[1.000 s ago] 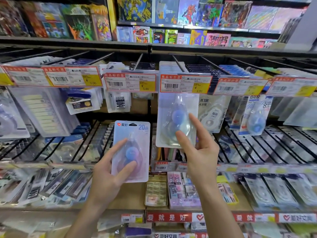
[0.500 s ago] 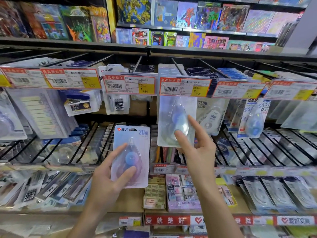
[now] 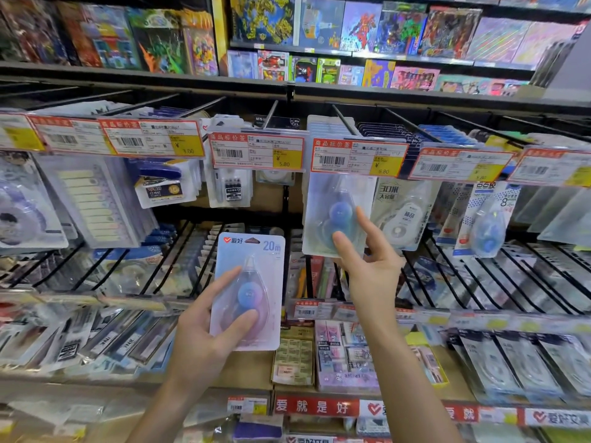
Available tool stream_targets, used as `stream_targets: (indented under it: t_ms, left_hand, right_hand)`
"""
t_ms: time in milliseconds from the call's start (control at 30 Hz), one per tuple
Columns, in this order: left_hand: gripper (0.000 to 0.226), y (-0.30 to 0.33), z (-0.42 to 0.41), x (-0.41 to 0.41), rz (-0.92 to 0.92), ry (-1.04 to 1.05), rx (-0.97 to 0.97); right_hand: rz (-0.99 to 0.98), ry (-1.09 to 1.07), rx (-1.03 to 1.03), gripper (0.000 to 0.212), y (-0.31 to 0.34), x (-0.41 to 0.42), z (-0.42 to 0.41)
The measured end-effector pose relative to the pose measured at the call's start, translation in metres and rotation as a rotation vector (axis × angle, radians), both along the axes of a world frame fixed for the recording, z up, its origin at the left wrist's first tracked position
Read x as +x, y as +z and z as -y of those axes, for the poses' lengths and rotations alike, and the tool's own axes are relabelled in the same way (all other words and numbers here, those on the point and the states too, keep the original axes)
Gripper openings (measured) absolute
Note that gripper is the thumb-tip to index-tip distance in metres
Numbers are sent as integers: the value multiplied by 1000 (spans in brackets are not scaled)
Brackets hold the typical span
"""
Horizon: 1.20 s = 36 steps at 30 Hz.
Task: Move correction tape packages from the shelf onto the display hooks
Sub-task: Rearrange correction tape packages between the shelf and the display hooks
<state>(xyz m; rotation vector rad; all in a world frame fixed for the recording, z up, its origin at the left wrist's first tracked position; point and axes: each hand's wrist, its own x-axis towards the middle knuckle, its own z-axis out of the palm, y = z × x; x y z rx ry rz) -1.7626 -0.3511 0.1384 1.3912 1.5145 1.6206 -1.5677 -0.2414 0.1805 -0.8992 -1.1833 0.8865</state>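
Two hands in view, each on a correction tape package. Right hand (image 3: pixel 367 266): thumb on the front and fingers behind, pinching the lower edge of a hanging package (image 3: pixel 335 215), card upright, its top hidden behind a price tag (image 3: pixel 359 156); whether the hole is fully seated on the display hook (image 3: pixel 343 123) cannot be told. Left hand (image 3: pixel 204 327): thumb across the blister and fingers behind, holding a second package (image 3: pixel 249 289) upright, long axis vertical, printed face toward the camera, below and to the left of the hanging one. Relation for the coming move, as judged: the hook lies up and to the right of the left hand's package, so that card must rise and cross toward the right hand's side, with its top hole leading. Surroundings: rows of wire hooks with carded stationery; red-and-yellow price tags along the front; a lower shelf (image 3: pixel 249 369) with small boxed goods; an upper shelf of colourful boxed toys.
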Motion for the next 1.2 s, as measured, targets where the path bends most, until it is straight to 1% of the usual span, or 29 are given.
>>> stream_targets:
  t_ms: [100,300,367,467,567,667,733,800,900,1067,1200]
  left_hand:
    - [60,2,5,1,7,-4,3]
    - [63,7,17,8,-34,-11,-14]
    - [63,10,19,14,-50,-28,-19]
    - [61,17,18,24,-45,-80,1]
    - [62,26,12,36,13,-127,29]
    - [60,33,3,44,64,-166,70]
    - [57,35,-5,49,90,-188,96]
    - [54,41,-12,56,112,-207,111]
    - [51,48,-25,64,119,-235,129]
    - [51,54,-45,75,155,-237,159]
    - [50,60,-57,81,152,-255,202]
  right_hand:
    - [20,-18,20,44,-8,-3,-2]
    - [235,-179,117,45,-15,-5,1]
    - [277,-214,154,48,-16,-7,3]
    - [320,-248,158,51,-19,-6,3]
    - [359,-263,123,56,-27,-1,0]
    - [355,-266,102,59,-34,6,0]
    - [358,-261,103,58,-37,12,3]
    - [389,-259,109,51,-41,20,7]
    - [545,-304,128,41,-52,33,11]
    - [809,-354,148,49,-74,49,14]
    - [987,-379,134,47,-88,57,12]
